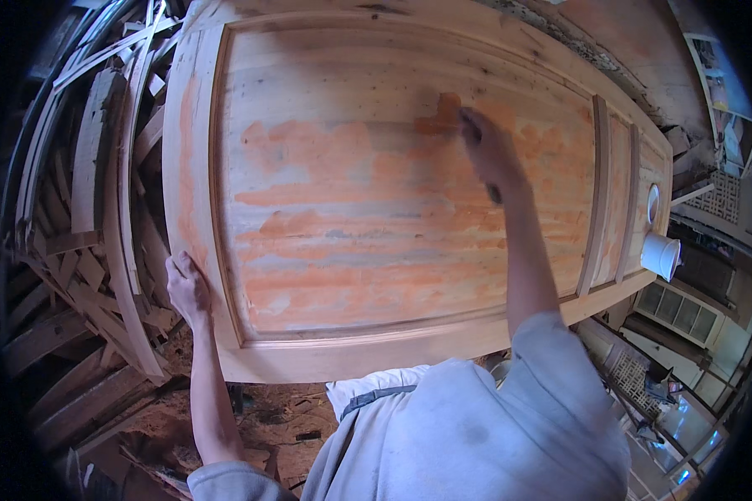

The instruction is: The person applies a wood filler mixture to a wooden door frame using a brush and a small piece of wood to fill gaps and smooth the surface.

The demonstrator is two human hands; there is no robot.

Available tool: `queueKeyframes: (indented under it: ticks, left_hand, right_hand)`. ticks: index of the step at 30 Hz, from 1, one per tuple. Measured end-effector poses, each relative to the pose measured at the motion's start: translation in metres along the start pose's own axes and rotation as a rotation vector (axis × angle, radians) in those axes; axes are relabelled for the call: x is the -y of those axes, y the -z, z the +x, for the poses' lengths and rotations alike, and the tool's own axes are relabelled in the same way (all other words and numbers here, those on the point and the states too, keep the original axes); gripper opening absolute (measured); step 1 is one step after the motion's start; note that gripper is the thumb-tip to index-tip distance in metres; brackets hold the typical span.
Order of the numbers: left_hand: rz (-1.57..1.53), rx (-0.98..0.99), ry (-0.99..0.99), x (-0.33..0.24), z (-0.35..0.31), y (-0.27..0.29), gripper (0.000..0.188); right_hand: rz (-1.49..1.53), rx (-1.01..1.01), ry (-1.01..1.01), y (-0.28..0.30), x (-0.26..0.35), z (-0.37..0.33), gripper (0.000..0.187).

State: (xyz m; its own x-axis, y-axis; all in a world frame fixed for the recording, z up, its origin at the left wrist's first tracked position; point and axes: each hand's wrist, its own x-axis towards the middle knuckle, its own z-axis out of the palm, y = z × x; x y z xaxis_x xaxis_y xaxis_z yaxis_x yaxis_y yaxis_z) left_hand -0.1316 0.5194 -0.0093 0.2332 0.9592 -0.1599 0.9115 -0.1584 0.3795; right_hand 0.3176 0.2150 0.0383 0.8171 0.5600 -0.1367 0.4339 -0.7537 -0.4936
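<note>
A large wooden panelled door (309, 96) lies across in front of me, its main panel streaked with orange, filler-like patches (309, 301). My left hand (188, 288) is closed over the door's left edge, fingers curled on the frame. Over the far part of the panel, right of its middle, my right hand (483, 146) is closed and slightly blurred. Beside its fingers is a darker orange-brown patch (448, 108); whether that is a tool's blade or smeared filler I cannot tell. Something dark shows at the wrist, its kind unclear.
A white tub (660, 255) stands at the door's right end, with a round white lid or ring (652, 203) beside it. Stacked boards and offcuts (96, 159) crowd the left side. At the lower right are a framed window sash (678, 311) and woven panels (631, 371).
</note>
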Motion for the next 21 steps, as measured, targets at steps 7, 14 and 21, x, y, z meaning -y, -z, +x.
queueKeyframes:
  ticks: [7,14,21]
  left_hand:
    - [0.000,0.003,0.015,-0.002,-0.002,0.002,0.048]
    - [0.013,0.042,0.027,0.000,-0.003,0.006,0.046]
    - [-0.021,0.060,0.016,-0.002,0.001,0.006,0.046]
  right_hand:
    - [-0.167,0.429,-0.249,0.033,0.028,0.073,0.039]
    - [-0.269,0.537,-0.202,0.028,0.040,0.017,0.035]
    - [-0.188,0.473,-0.264,0.038,0.042,0.070,0.042]
